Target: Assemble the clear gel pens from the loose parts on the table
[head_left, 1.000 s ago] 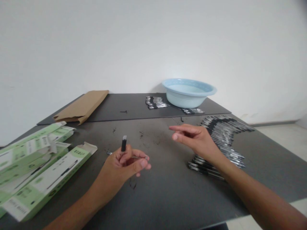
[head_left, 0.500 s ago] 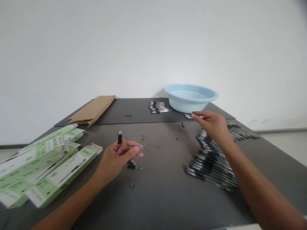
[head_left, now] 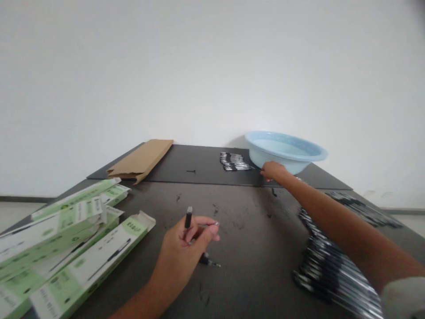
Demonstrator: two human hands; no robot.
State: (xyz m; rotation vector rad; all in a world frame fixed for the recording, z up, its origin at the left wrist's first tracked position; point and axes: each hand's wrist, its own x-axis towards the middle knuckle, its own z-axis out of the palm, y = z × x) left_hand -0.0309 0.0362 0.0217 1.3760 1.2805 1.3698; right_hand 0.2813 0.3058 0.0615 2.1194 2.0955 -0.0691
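Note:
My left hand (head_left: 186, 243), at the lower middle, has its fingers curled around a short black pen piece (head_left: 188, 217) that stands upright by the index finger. A tiny light bit (head_left: 217, 223) shows at the pinched thumb and fingertip. Below this hand is a pen (head_left: 209, 260) with a black grip and a pointed tip; whether it is held or lies on the table I cannot tell. My right hand (head_left: 272, 171) is stretched far forward in front of the blue basin (head_left: 285, 153), fingers closed and pointing down; what they grip is hidden.
Green and white pen boxes (head_left: 89, 261) are piled at left, near a brown paper envelope (head_left: 141, 159). Several pens (head_left: 235, 161) lie left of the basin. A big pile of pens (head_left: 338, 270) and another row (head_left: 363, 208) lie at right under my forearm. Small black scraps dot the table.
My right hand has reached farther in and down toward the table by the basin. The view has shifted, so everything sits lower and mostly farther right. My left hand keeps its hold.

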